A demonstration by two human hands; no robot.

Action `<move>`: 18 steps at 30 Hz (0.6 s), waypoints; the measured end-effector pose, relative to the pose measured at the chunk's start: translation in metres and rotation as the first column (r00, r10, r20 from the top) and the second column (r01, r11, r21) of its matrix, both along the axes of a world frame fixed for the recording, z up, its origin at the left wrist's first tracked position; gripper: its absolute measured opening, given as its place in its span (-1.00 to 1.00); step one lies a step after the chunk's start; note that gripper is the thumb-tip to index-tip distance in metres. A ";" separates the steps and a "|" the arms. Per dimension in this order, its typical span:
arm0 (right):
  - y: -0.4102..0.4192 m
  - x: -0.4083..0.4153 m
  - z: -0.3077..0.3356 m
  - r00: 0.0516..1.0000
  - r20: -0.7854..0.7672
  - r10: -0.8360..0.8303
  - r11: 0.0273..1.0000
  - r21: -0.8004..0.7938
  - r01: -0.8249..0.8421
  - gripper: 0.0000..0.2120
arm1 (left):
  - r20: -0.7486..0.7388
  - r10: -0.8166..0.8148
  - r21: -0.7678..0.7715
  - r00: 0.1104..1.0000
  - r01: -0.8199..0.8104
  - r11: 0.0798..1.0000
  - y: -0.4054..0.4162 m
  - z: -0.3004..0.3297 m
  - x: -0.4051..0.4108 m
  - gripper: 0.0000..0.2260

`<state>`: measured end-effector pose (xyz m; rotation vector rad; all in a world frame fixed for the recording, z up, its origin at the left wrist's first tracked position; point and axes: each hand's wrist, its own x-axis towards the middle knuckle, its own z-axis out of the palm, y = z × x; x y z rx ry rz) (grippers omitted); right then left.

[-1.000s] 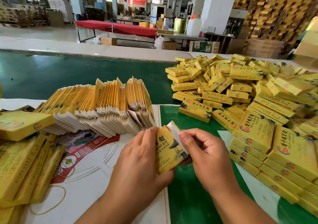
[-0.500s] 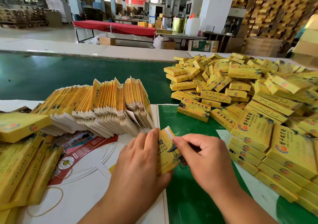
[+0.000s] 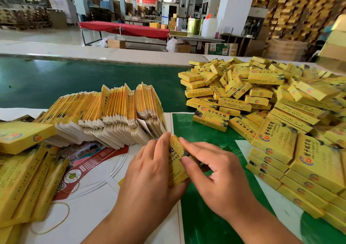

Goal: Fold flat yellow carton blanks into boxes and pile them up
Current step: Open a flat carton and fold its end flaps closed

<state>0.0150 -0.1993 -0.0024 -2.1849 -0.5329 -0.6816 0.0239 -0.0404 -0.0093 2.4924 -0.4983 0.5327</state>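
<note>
A yellow carton (image 3: pixel 177 166) is held upright between the two hands near the front edge of the bench (image 3: pixel 56 82). It is gripped by the left hand (image 3: pixel 149 176) from the left side, and it is pinched at its top and right face by the right hand (image 3: pixel 215 176). A row of flat blanks (image 3: pixel 104 116) stands just behind the left hand. Folded boxes (image 3: pixel 262 103) are piled along the right side of the bench.

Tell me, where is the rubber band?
In the head view, the rubber band lies loose at the lower left on the white sheet, beside the flat yellow cartons and left of the left hand.
</note>
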 end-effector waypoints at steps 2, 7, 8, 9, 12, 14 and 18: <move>0.001 0.001 -0.002 1.000 -0.027 0.016 1.000 0.003 -0.016 -0.62 | -0.023 0.001 -0.002 1.000 -0.001 1.000 0.001 0.000 -0.001 -0.25; -0.009 0.008 -0.006 0.986 -0.148 -0.082 0.982 0.157 0.105 -0.73 | -0.123 -0.132 -0.043 0.984 0.128 0.991 0.004 0.004 -0.003 -0.10; -0.014 0.011 -0.005 0.973 -0.202 -0.108 0.962 0.224 0.154 -0.79 | -0.140 -0.193 -0.069 0.971 0.185 0.980 0.008 0.006 -0.002 -0.13; -0.020 0.015 -0.004 0.954 -0.274 -0.124 0.929 0.307 0.209 -0.81 | -0.142 -0.258 -0.108 0.956 0.244 0.964 0.012 0.010 -0.001 -0.16; -0.033 0.026 -0.001 0.852 -0.524 -0.019 0.732 0.573 0.368 -0.76 | -0.151 -0.477 -0.333 0.866 0.410 0.849 0.026 0.022 0.003 -0.23; -0.035 0.029 0.001 0.769 -0.616 0.170 0.619 0.674 0.404 -0.78 | -0.130 -0.598 -0.444 0.790 0.493 0.748 0.031 0.028 0.004 -0.27; -0.023 0.019 0.002 0.588 -0.719 0.371 0.706 0.629 0.324 -0.74 | 0.035 -0.520 -0.388 0.854 0.491 0.780 0.026 0.031 0.004 -0.66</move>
